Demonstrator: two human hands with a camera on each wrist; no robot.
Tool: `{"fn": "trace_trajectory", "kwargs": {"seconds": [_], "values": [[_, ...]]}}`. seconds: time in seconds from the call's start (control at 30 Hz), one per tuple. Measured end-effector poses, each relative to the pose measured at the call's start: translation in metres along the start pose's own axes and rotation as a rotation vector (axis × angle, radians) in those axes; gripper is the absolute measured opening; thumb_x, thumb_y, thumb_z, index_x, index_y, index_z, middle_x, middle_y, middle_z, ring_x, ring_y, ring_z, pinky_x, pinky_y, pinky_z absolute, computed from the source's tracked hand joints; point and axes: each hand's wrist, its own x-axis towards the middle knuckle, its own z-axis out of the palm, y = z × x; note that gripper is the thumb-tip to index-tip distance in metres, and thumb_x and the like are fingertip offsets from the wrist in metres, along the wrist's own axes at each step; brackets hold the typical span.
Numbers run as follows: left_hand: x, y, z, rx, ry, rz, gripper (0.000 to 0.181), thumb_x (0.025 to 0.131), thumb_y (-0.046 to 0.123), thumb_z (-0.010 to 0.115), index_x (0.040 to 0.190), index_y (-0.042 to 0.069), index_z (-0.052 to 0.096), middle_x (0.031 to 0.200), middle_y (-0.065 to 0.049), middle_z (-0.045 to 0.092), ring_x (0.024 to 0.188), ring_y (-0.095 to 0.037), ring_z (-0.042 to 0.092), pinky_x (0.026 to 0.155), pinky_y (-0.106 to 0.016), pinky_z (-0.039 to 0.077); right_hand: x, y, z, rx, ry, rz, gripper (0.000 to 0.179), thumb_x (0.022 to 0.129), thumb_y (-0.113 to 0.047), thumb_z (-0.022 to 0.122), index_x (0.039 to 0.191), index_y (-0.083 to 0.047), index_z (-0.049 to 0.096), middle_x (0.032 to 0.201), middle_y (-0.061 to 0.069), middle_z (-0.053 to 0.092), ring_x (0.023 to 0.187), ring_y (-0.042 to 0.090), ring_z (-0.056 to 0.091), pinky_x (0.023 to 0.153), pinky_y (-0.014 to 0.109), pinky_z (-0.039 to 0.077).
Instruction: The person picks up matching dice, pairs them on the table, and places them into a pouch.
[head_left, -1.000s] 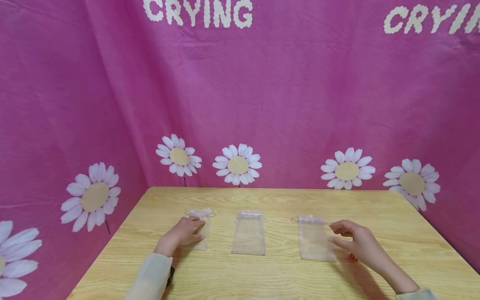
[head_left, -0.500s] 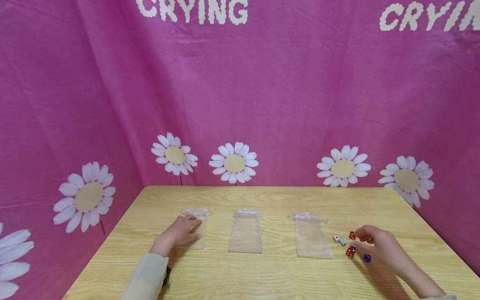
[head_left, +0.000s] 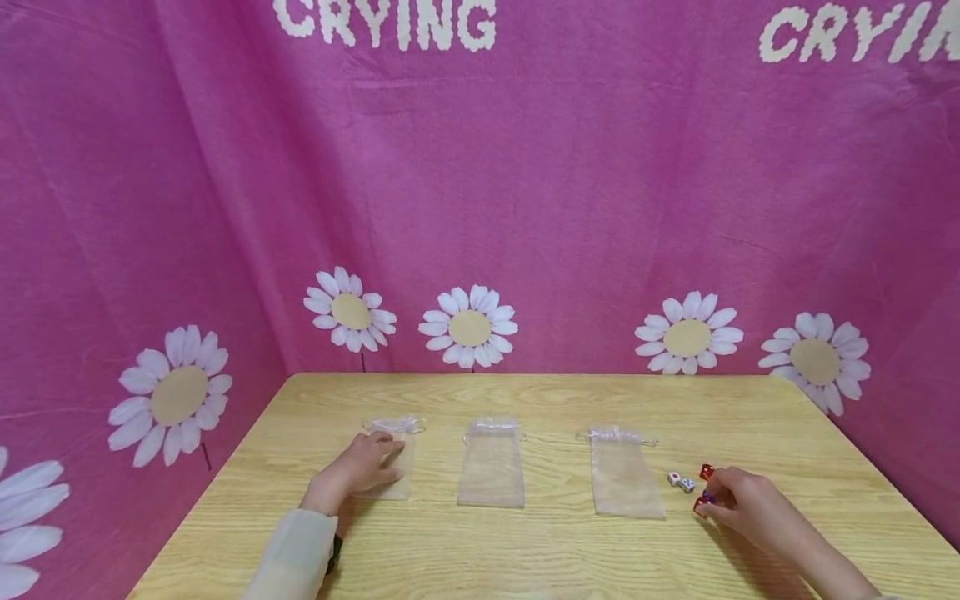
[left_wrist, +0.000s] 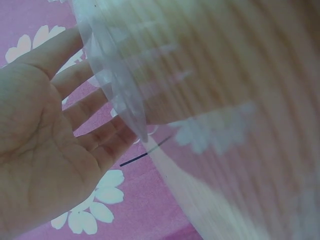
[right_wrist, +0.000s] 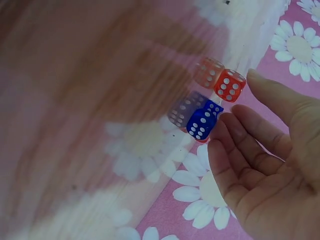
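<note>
My left hand (head_left: 358, 465) lies over the left sheer drawstring pouch (head_left: 402, 425), fingers spread in the left wrist view and fingertips on its mesh. A second pouch (head_left: 491, 467) lies flat in the middle, and a third (head_left: 625, 475) to its right. My right hand (head_left: 757, 504) is down among several dice right of that pouch. Its thumb is right at a red die (right_wrist: 230, 85), and its loosely bent fingers are beside a blue die (right_wrist: 202, 122). Another red die (head_left: 707, 472) is near the index finger. Two white dice (head_left: 681, 482) lie left of this hand.
The pouches and dice lie on a light wood-grain table (head_left: 480, 558), whose glossy top mirrors the dice. A pink curtain (head_left: 525, 183) with printed daisies stands behind and along the left side.
My right hand has moved from beside the right pouch rightward and down to the dice, uncovering the white ones. A blue die near it is now hidden in the head view. My left hand stays put.
</note>
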Motion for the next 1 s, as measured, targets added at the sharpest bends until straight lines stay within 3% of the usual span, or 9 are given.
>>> {"fn": "trace_trajectory", "kwargs": {"seconds": [0.6, 0.73, 0.9, 1.0], "values": [[-0.0002, -0.0001, 0.0006, -0.023, -0.006, -0.024, 0.051, 0.091, 0.019, 0.069, 0.136, -0.001, 0.055, 0.141, -0.026, 0.049, 0.127, -0.047, 0.045, 0.108, -0.057, 0.039, 0.0057, 0.0002, 0.0015, -0.051, -0.137, -0.009, 0.023, 0.072, -0.011, 0.083, 0.072, -0.016, 0.061, 0.068, -0.011, 0.053, 0.062, -0.007, 0.040, 0.054, 0.019, 0.040], [-0.0003, 0.0007, 0.0001, -0.030, -0.007, -0.026, 0.050, 0.092, 0.019, 0.068, 0.136, -0.001, 0.054, 0.141, -0.026, 0.049, 0.128, -0.046, 0.044, 0.109, -0.056, 0.039, 0.0050, 0.0021, 0.0007, 0.002, -0.118, -0.007, 0.020, 0.073, -0.010, 0.082, 0.074, -0.015, 0.063, 0.069, -0.012, 0.056, 0.062, -0.009, 0.042, 0.054, 0.019, 0.042], [-0.0009, 0.0016, -0.0012, -0.040, -0.012, -0.033, 0.050, 0.092, 0.019, 0.068, 0.136, -0.001, 0.054, 0.142, -0.026, 0.048, 0.130, -0.046, 0.043, 0.110, -0.056, 0.038, 0.0038, 0.0013, 0.0016, 0.092, -0.022, -0.031, 0.019, 0.071, -0.012, 0.084, 0.075, -0.014, 0.066, 0.068, -0.015, 0.060, 0.062, -0.012, 0.045, 0.053, 0.018, 0.045], [-0.0016, 0.0016, -0.0014, -0.048, -0.013, -0.037, 0.050, 0.092, 0.019, 0.068, 0.136, -0.001, 0.054, 0.143, -0.026, 0.048, 0.130, -0.046, 0.042, 0.110, -0.057, 0.037, 0.0045, -0.0021, -0.0003, 0.143, -0.025, 0.037, 0.018, 0.071, -0.016, 0.084, 0.078, -0.014, 0.068, 0.070, -0.014, 0.063, 0.063, -0.012, 0.048, 0.055, 0.018, 0.047]]}}
